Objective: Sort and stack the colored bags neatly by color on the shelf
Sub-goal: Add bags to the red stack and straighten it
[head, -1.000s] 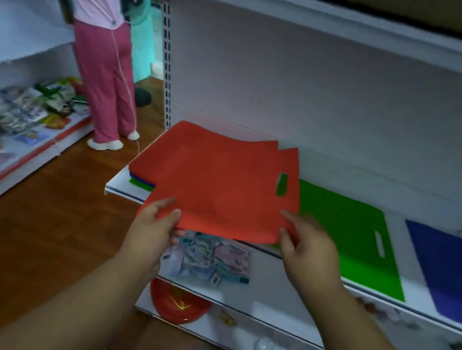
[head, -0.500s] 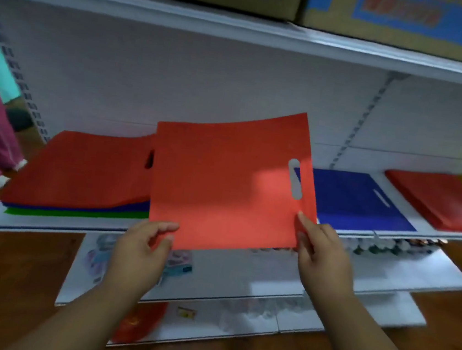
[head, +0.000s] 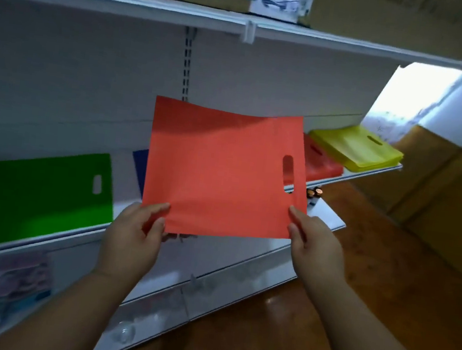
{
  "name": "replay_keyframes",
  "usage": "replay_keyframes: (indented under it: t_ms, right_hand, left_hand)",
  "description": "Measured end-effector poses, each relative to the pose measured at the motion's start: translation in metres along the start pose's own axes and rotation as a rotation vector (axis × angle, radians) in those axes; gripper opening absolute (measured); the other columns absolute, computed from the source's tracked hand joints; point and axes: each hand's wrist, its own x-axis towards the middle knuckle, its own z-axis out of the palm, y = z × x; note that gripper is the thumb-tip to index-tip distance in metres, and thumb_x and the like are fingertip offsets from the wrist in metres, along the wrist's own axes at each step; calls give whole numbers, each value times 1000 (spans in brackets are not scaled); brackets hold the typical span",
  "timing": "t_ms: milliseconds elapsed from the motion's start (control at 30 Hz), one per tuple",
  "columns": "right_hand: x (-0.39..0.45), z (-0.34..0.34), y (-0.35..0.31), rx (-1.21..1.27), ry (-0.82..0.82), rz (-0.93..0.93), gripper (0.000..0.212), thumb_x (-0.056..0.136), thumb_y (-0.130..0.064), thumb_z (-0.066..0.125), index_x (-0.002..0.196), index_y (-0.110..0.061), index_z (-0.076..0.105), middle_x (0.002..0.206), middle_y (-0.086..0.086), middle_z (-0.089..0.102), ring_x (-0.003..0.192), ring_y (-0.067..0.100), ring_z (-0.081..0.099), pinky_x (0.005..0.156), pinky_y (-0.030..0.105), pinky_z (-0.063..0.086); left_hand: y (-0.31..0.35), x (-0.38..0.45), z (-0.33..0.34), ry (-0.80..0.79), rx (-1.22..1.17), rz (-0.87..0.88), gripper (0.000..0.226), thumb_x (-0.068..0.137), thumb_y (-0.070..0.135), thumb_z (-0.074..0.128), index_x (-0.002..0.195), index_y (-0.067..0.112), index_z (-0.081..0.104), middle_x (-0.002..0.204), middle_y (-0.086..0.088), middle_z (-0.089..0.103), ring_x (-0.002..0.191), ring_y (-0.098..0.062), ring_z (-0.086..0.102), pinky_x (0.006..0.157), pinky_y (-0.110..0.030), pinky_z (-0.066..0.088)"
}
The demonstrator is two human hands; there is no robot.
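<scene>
Pinched at its two lower corners, the red bag (head: 221, 171) hangs flat at the centre of the frame: the left hand (head: 133, 238) nips the lower-left corner between thumb and fingers, and the right hand (head: 314, 242) nips the lower-right one just below the slot handle. Behind it runs the white shelf (head: 368, 176), long and hard-edged. On it, from large to small as seen: the green bag (head: 37, 196) lying flat at mid-left, the yellow pile (head: 359, 150) at upper right (soft, slightly puffed), the red pile (head: 320, 162) just left of it, and a sliver of blue bag (head: 139, 164) behind the held sheet. The cloth looks thin, matte and limp, so it probably wants both corners kept taut while it is carried right and laid square on the red pile, slot over slot.
</scene>
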Motion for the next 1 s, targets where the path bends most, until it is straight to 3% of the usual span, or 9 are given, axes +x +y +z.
replay_keyframes:
  t_ms: [167, 267, 333, 467, 667, 833, 1000]
  right_hand:
    - [63, -1, 49, 18, -19, 26, 38, 96, -22, 56, 134, -29, 59, 116, 1, 67, 105, 22, 63, 83, 39, 54]
    - [92, 11, 75, -2, -73, 64, 38, 97, -23, 55, 135, -27, 58, 116, 3, 67, 105, 24, 62, 84, 38, 52]
    - [112, 12, 91, -22, -67, 82, 37, 97, -22, 55, 134, -25, 59, 117, 4, 66, 107, 26, 61, 85, 38, 51]
    - [168, 2, 127, -75, -37, 86, 37, 97, -23, 55, 134, -24, 59, 113, 6, 65, 103, 26, 60, 80, 35, 49]
    - [244, 14, 191, -97, -81, 115, 40, 96, -29, 58, 135, -21, 59, 124, 9, 64, 112, 30, 58, 87, 37, 46]
    - [320, 30, 249, -194, -305, 42, 38, 97, -30, 55, 133, -19, 59, 125, 11, 62, 114, 32, 57, 89, 35, 44]
    - [362, 38, 299, -266, -468, -68, 30, 96, -32, 54, 121, -19, 65, 113, 10, 66, 105, 32, 60, 82, 35, 46]
  left_hand:
    - [27, 33, 59, -11, 7, -54, 31, 90, 12, 66, 117, 25, 70, 102, 6, 63, 89, -13, 60, 75, -23, 43]
    - [34, 68, 95, -20, 23, -60, 31, 91, 12, 63, 118, 26, 70, 100, 7, 60, 89, -12, 58, 70, -11, 37]
    - [38, 95, 119, -59, 51, -33, 30, 93, 15, 62, 120, 27, 69, 103, 5, 61, 95, -16, 61, 72, -19, 42]
    - [60, 138, 169, -89, 69, -31, 30, 93, 18, 62, 120, 26, 69, 118, -2, 66, 112, -24, 60, 91, -35, 50]
    - [90, 180, 234, -60, 234, 35, 29, 85, 12, 69, 113, 19, 73, 107, -7, 69, 92, -32, 66, 76, -36, 53]
    - [110, 196, 306, -67, 480, -19, 28, 78, 15, 68, 104, 18, 76, 91, -12, 72, 76, -36, 66, 75, -46, 56]
    - [135, 200, 351, -103, 605, -86, 28, 66, 6, 81, 92, 17, 79, 80, -10, 70, 64, -32, 67, 59, -34, 55]
